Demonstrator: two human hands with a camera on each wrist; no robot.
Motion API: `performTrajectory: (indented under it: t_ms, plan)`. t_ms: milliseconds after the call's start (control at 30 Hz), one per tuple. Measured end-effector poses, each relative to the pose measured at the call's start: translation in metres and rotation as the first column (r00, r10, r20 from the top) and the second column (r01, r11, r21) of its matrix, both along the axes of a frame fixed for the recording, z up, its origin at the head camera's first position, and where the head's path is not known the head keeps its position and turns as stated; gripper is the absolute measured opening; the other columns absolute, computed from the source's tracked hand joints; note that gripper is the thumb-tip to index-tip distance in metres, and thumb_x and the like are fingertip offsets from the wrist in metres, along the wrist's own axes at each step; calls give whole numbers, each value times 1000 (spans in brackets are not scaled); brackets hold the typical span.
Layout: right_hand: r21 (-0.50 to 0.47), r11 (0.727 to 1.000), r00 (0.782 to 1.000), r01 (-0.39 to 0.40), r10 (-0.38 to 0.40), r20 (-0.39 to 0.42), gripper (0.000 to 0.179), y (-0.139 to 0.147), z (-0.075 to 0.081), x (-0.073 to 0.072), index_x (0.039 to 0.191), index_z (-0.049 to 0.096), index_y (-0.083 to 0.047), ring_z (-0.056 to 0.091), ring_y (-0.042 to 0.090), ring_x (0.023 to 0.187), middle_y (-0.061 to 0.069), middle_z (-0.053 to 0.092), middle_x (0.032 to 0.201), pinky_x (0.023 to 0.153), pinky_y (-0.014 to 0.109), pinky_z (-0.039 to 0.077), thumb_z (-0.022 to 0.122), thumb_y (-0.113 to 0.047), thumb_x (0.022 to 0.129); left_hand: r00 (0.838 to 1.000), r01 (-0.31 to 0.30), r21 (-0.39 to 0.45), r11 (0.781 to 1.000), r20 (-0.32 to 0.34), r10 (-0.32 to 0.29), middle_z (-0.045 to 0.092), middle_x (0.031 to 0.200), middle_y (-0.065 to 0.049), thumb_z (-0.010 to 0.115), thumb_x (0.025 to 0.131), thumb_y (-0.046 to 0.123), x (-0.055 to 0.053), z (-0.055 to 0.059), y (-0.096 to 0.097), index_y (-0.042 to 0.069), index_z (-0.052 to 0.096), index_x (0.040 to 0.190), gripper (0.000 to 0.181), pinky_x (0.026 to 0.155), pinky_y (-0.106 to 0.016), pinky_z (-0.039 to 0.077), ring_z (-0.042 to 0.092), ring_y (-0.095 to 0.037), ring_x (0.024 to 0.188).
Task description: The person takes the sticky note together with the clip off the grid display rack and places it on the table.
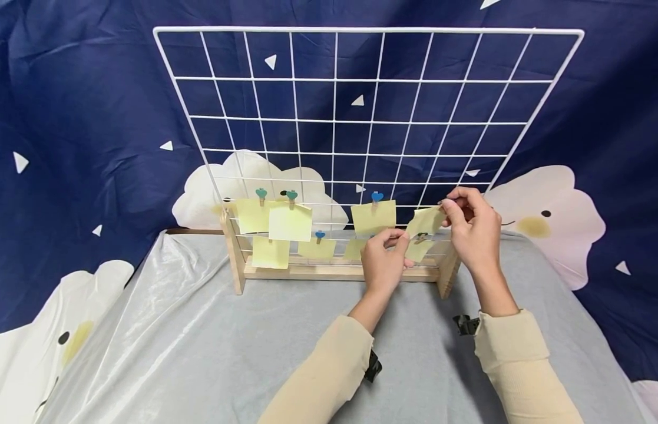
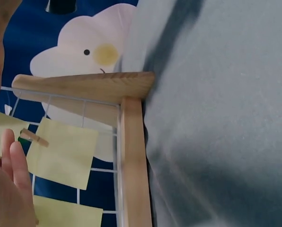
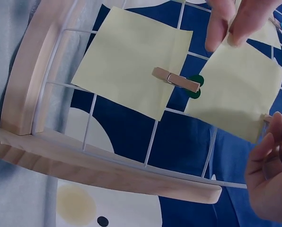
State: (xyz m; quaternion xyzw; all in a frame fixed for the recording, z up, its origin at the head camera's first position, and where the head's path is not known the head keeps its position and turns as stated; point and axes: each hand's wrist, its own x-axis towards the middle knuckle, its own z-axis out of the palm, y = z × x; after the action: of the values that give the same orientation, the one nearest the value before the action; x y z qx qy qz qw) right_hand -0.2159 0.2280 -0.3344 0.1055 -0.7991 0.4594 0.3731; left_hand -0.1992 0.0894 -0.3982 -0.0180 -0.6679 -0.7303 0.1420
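A pale yellow sticky note (image 1: 425, 222) lies against the white wire grid (image 1: 351, 122), near its right end. My left hand (image 1: 383, 259) pinches the note's lower left corner between thumb and finger. At the upper right corner, my right hand (image 1: 474, 229) pinches a mini clothespin, whose wooden end (image 3: 267, 117) shows at the note's edge in the right wrist view. Just below, another sticky note (image 3: 131, 61) hangs from a mini clothespin (image 3: 176, 80) with a green heart. The left wrist view shows only part of the left hand (image 2: 11, 184).
Several more yellow notes hang on the grid's left and middle, one from a blue heart clothespin (image 1: 377, 197) and others from teal heart clothespins (image 1: 261, 194). A wooden stand (image 1: 329, 272) holds the grid on a grey cloth (image 1: 212, 353). Behind hangs a dark blue curtain (image 1: 95, 88).
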Motion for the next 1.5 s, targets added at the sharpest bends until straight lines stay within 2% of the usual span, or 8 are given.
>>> performTrajectory:
  t_ms: [233, 600, 867, 1000, 1200, 1233, 1367, 1500]
  plan:
    - [-58, 998, 999, -15, 13, -39, 8, -4, 8, 4, 100, 61, 15, 53, -1, 55, -2, 60, 77, 54, 9, 43, 64, 13, 93, 999, -27, -34, 999, -35, 26, 76, 89, -6, 69, 96, 9, -1, -4, -13, 5, 76, 99, 9, 42, -23, 50, 67, -16, 46]
    - [-99, 995, 999, -33, 30, -38, 10, 3, 4, -1, 102, 64, 13, 55, 0, 55, -7, 62, 78, 54, 10, 45, 67, 8, 94, 998, -24, -3, 1000, -59, 23, 75, 89, -6, 69, 96, 11, 2, -5, -38, 3, 74, 100, 11, 45, -21, 50, 70, -36, 55]
    - [-118, 993, 1000, -29, 27, -15, 11, 2, 5, 4, 104, 65, 10, 56, 1, 54, -8, 64, 78, 52, 11, 44, 66, 5, 95, 999, 6, 7, 1000, -39, -5, 74, 88, -7, 69, 95, 11, 9, -7, -64, 1, 74, 101, 12, 56, -44, 60, 69, -24, 52]
    - [-111, 994, 1000, -25, 24, -10, 12, 2, 4, 4, 106, 65, 9, 56, 0, 54, -10, 63, 78, 52, 11, 45, 66, 4, 95, 1000, -1, 8, 1000, -8, 1, 74, 88, -10, 69, 95, 10, 13, -10, -82, 0, 74, 102, 14, 56, -34, 60, 67, -17, 51]
    - [-102, 994, 999, -35, 33, -24, 13, 2, 5, 2, 107, 66, 9, 57, 0, 54, -11, 63, 78, 51, 11, 44, 67, 2, 96, 1000, -15, 20, 1000, 5, 15, 74, 89, -13, 69, 95, 9, 18, -16, -109, -3, 72, 103, 15, 57, -31, 60, 68, -26, 55]
    - [-106, 994, 999, -37, 35, -25, 13, 2, 5, 2, 107, 66, 9, 56, 0, 54, -10, 63, 78, 51, 11, 44, 67, 3, 95, 1000, -19, 17, 1000, 12, 19, 74, 89, -13, 69, 95, 8, 21, -12, -113, -4, 72, 103, 15, 58, -32, 60, 68, -28, 55]
    - [-125, 991, 999, -41, 39, -17, 14, 3, 4, 4, 107, 66, 10, 56, 0, 54, -8, 63, 77, 52, 12, 45, 67, 4, 95, 999, -17, 18, 1000, 33, 16, 73, 91, -21, 70, 95, 9, 25, -15, -126, -4, 72, 103, 15, 57, -27, 59, 65, -15, 53]
    - [-138, 989, 999, -46, 45, -11, 14, 5, 5, 4, 108, 65, 11, 56, 0, 54, -8, 63, 77, 52, 13, 46, 66, 4, 95, 999, -12, 20, 1000, 48, 11, 72, 94, -23, 70, 96, 11, 27, -21, -136, -3, 71, 105, 17, 59, -25, 58, 64, -11, 55]
